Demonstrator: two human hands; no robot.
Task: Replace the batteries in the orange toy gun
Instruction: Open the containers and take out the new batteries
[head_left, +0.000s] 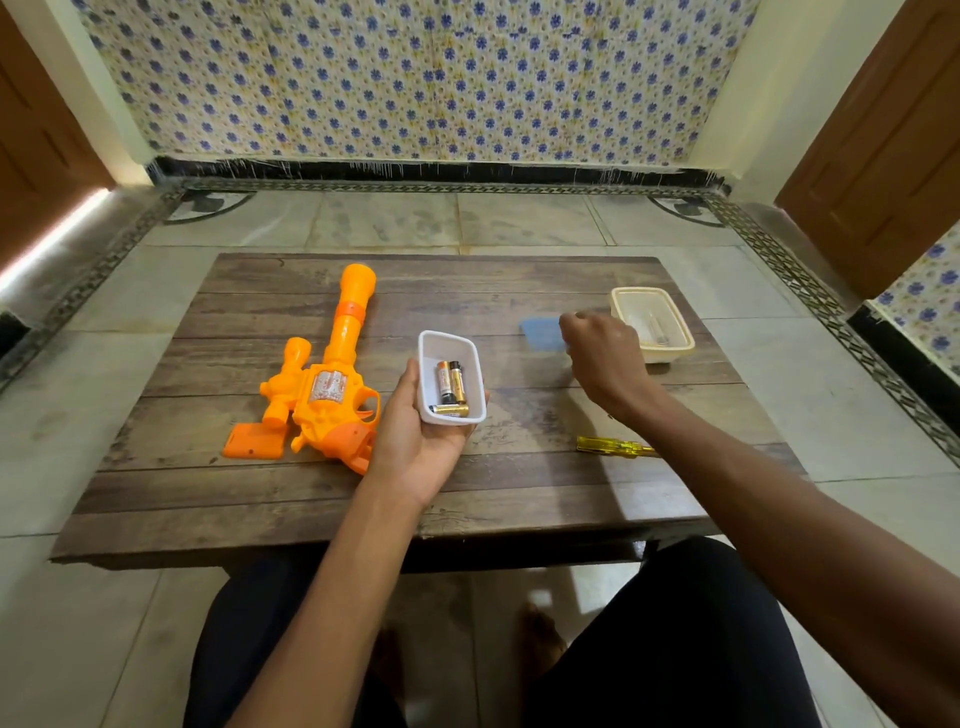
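The orange toy gun (332, 384) lies on the left of the wooden table (311, 499), barrel pointing away, with its loose orange battery cover (254, 441) beside the grip. My left hand (421, 441) holds a small white tray (427, 353) from below; three batteries (450, 387) lie inside it. My right hand (605, 358) hovers over the table with curled fingers, gripping a blue lid (540, 332) by its edge.
A cream plastic box (675, 338) with something small inside stands at the back right. A yellow-handled screwdriver (613, 446) lies near my right forearm. My legs are under the table's front edge; tiled floor surrounds the table.
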